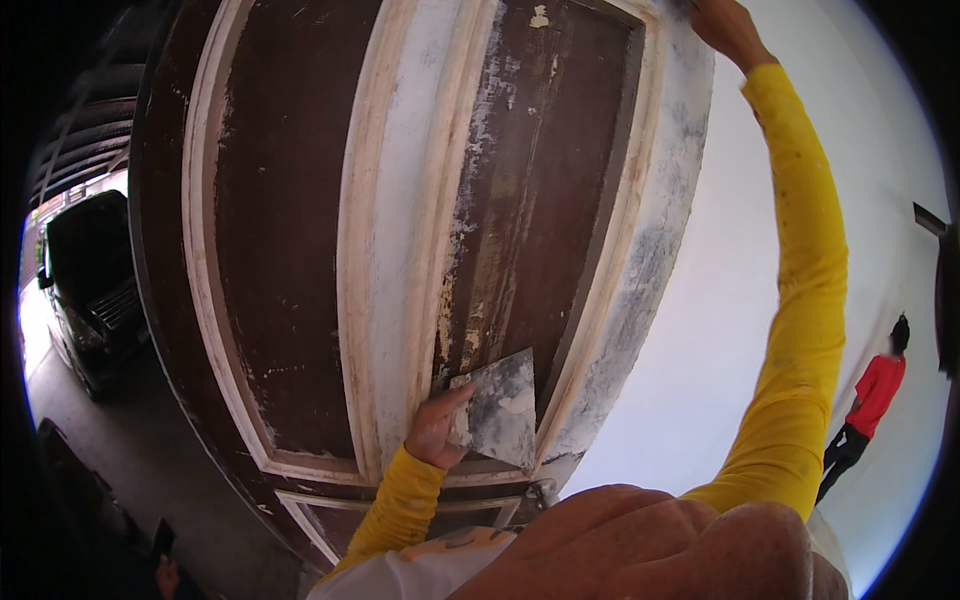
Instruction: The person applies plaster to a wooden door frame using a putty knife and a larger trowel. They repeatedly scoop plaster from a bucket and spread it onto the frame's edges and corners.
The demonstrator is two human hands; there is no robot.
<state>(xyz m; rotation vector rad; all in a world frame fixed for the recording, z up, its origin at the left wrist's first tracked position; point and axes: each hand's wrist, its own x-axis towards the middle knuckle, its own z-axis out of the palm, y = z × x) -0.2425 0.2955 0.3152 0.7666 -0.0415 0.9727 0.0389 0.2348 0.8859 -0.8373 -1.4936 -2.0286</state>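
Note:
My left hand (437,428) grips the left edge of a flat square putty board (503,412), smeared grey and white, in front of the lower part of the door. High up at the top right, my right hand (728,28) is closed near the door's upper edge strip. What it holds is mostly cut off by the picture's edge; only a small greyish bit shows. The dark brown door (290,220) has pale raised mouldings and a whitish filled strip between two panels. Its right panel (540,200) has chipped paint. Grey-white filler covers the right edge strip (640,290).
A metal door handle (541,491) is low by the door's right edge. Beyond stands a white wall (700,370). A person in a red shirt (880,387) is at the far right. At left are a dark car (95,290) and another person's hand (167,575) near a phone (163,538).

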